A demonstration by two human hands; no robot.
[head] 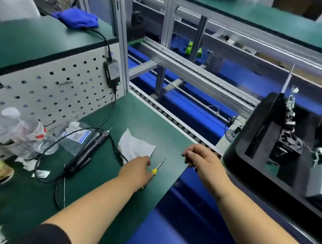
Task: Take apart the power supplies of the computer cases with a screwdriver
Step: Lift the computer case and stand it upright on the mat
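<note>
- The left hand [136,169] lies low over the yellow-handled screwdriver [157,168] on the green tabletop [147,121], covering most of the handle. The thin shaft pokes out past the fingers, pointing up and to the right. The fingers seem to curl onto the handle, but whether they truly grip it or only rest on it I cannot tell.
- The right hand [201,158] hovers past the tabletop's right edge, between the screwdriver and the computer case [261,143]. Its fingers are curled, and a small metal piece shows just under them, possibly a screw, though it is too small to be sure it is held.
- The case lies on its side to the right with the panel off, so the inside faces up. A black fan [291,142] and loose wiring are exposed there, likely part of the power supply, and well apart from the screwdriver.
- My guess is that the case lies open like this so its screws can be reached from above.
- Just beyond the left hand lies a crumpled white tissue [135,146], and left of it an electric screwdriver [86,152] whose black cable [44,154] loops across the tabletop.
- A plastic bottle [26,135] and wrappers crowd the far left under the pegboard [57,87].
- A roller conveyor [166,113] borders the tabletop's far side, and nothing blocks the way to the case.
</note>
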